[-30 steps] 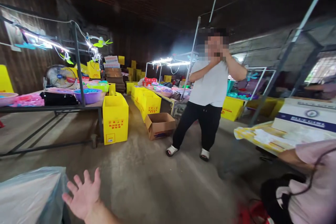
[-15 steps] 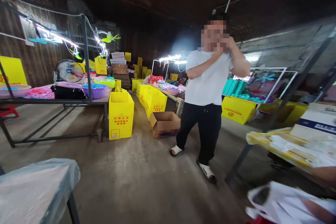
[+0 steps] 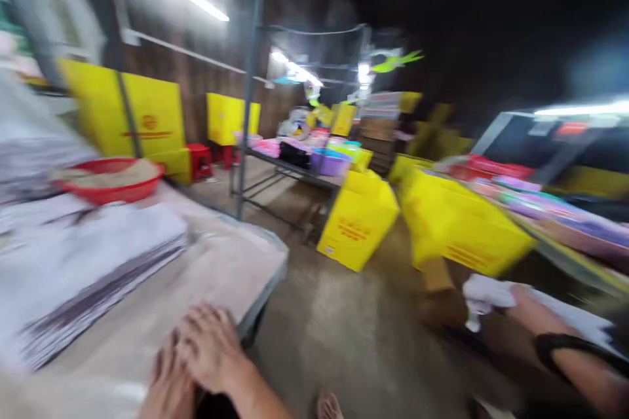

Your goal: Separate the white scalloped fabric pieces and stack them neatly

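My left hand [image 3: 170, 376] lies on the plastic-covered table [image 3: 221, 258], near its edge. Its fingers are stretched out and it holds nothing. Right beside it, my right hand [image 3: 211, 347] rests with its fingers lying flat, touching or slightly overlapping the left. Beyond my hands, a stack of white cloth pieces [image 3: 113, 255] with a dark band along its side lies on the same table. A red basin [image 3: 115, 190] with pale contents stands behind the stack. The picture is smeared by motion.
At right, another person's arm [image 3: 560, 334] with a black wristband holds white cloth [image 3: 486, 294]. Yellow boxes [image 3: 361, 219] stand on the floor ahead. A table with a purple basin [image 3: 329, 160] is farther back. A metal post [image 3: 248, 85] rises beyond my table. Red stools [image 3: 199, 160] stand behind.
The view has swung left, bringing the cloth stack, red basin and both my hands into sight. The standing person in a white shirt is no longer seen.
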